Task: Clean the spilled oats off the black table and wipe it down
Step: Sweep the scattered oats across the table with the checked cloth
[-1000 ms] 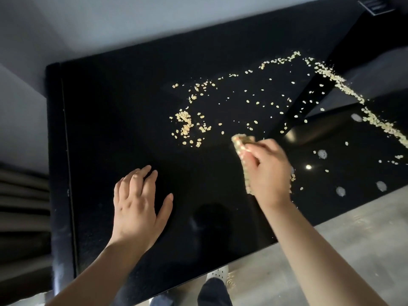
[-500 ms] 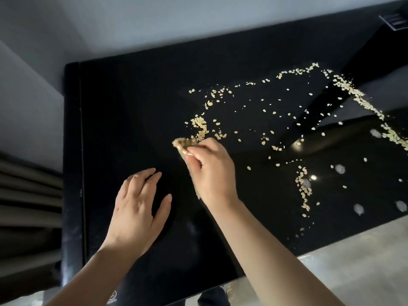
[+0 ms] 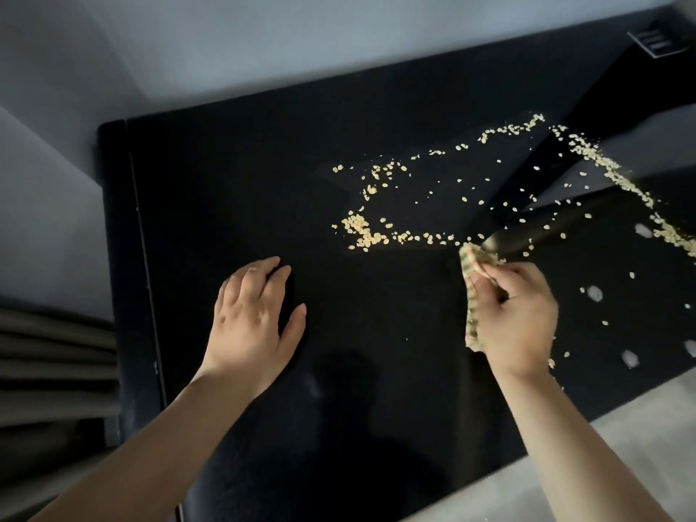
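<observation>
Black glossy table (image 3: 226, 182), near side: left hand (image 3: 250, 325) rests flat, fingers straight, slightly spread; right hand (image 3: 516, 318) grips crumpled yellow-green cloth (image 3: 470, 261), fingers curled. Beyond, pale oat flakes (image 3: 361, 229) scattered mid-table, dense trail toward far right.

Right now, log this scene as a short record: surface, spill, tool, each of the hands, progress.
surface: black table, glossy
spill: oats scattered over the middle and right, with a dense line running along the right side
tool: cloth, yellowish, bunched up
left hand: fingers straight, flat on the table, holding nothing
right hand: grips the cloth at the near edge of the oats
progress: oats not yet cleared
</observation>
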Action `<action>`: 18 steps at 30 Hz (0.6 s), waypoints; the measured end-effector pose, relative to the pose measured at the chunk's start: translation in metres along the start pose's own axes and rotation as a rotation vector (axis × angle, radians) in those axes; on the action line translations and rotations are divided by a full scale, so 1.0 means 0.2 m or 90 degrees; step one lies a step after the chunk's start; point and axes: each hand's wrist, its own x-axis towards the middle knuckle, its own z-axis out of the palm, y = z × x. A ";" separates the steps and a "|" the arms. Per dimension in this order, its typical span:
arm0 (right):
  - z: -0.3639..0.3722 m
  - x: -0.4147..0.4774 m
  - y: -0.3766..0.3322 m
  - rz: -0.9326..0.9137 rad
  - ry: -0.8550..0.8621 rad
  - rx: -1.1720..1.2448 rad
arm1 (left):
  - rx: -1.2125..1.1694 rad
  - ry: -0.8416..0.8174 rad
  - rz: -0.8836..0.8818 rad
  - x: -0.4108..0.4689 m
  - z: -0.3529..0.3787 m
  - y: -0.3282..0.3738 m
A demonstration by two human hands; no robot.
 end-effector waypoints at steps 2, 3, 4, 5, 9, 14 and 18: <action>-0.02 -0.03 -0.07 0.009 0.026 0.035 | 0.006 0.000 0.009 0.02 0.00 -0.02; -0.01 -0.05 -0.14 0.002 0.023 0.060 | 0.009 -0.002 0.013 0.02 0.00 -0.03; 0.01 -0.07 -0.23 -0.004 0.008 0.087 | 0.011 -0.005 0.022 0.01 0.01 -0.04; 0.04 -0.08 -0.32 -0.013 -0.016 0.110 | 0.014 -0.010 0.034 0.01 0.01 -0.05; 0.26 -0.09 -0.61 -0.083 -0.077 0.155 | 0.019 -0.051 0.069 -0.01 -0.01 -0.11; 0.47 -0.07 -0.68 -0.134 -0.131 0.087 | -0.001 -0.066 0.093 -0.02 -0.01 -0.16; 0.43 -0.02 -0.58 -0.183 -0.107 0.035 | -0.006 -0.061 0.093 -0.01 -0.01 -0.15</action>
